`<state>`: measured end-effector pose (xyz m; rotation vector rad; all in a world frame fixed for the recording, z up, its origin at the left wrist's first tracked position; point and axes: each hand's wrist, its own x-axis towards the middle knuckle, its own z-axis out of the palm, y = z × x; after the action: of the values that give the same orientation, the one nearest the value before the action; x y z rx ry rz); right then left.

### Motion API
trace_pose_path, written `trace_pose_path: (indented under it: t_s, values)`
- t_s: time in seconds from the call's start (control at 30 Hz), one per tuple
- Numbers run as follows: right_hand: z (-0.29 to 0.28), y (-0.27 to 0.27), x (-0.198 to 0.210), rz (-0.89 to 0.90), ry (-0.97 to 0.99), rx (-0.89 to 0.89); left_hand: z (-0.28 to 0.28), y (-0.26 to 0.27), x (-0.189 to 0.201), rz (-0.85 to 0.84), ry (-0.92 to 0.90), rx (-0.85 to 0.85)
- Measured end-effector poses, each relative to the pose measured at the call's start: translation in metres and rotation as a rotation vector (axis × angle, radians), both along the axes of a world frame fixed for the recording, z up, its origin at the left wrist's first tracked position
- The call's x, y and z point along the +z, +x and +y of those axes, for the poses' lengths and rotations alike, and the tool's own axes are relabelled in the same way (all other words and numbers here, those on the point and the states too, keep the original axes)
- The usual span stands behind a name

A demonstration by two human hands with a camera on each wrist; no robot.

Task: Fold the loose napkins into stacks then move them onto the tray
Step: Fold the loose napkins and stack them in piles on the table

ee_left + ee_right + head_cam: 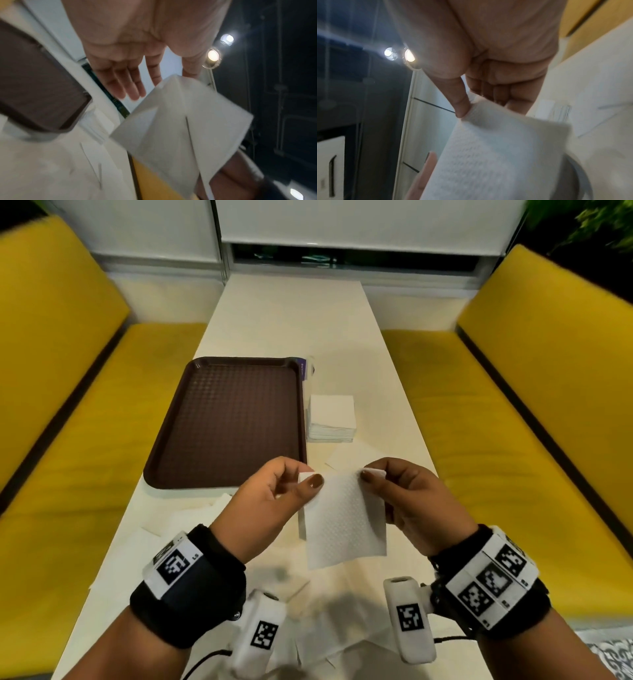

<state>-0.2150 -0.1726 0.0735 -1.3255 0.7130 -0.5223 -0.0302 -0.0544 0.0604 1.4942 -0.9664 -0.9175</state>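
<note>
White napkin (344,515) held above desk (294,313): L hand (270,501) & R hand (404,498) fingers pinching top corners. Folded stack (331,419) at 12; tray (229,422) at 10.

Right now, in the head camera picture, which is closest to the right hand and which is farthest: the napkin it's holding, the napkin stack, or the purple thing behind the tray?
1. The held napkin: pinched by the right hand, touching.
2. The napkin stack: farther up the table, beside the tray.
3. The purple thing: farthest, at the tray's far right corner.

Yellow benches (534,392) flanking white table (291,316)
</note>
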Motion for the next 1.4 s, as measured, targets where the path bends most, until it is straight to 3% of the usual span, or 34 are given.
trace_pose_path:
  t_s: [0.13,0.33,0.53,0.87,1.1,1.4]
  values:
    - [0.004,0.006,-0.004,0.072,0.008,-0.065,0.002,-0.009,0.0,0.246,0.103,-0.085]
    - [0.01,0.012,-0.007,0.121,0.065,-0.126,0.002,-0.013,-0.01,0.323,0.094,0.016]
    - [0.012,0.011,-0.011,0.102,0.128,-0.118,0.001,-0.012,-0.016,0.331,0.062,0.007]
    - [0.008,0.014,-0.007,0.037,0.057,-0.111,0.001,-0.012,-0.015,0.216,-0.013,-0.111]
    - [0.008,0.011,-0.008,0.059,-0.037,-0.094,-0.008,-0.011,-0.013,0.1,-0.067,-0.004]
    - [0.001,0.001,-0.009,0.117,-0.183,-0.045,-0.02,-0.022,-0.013,-0.028,-0.071,-0.024]
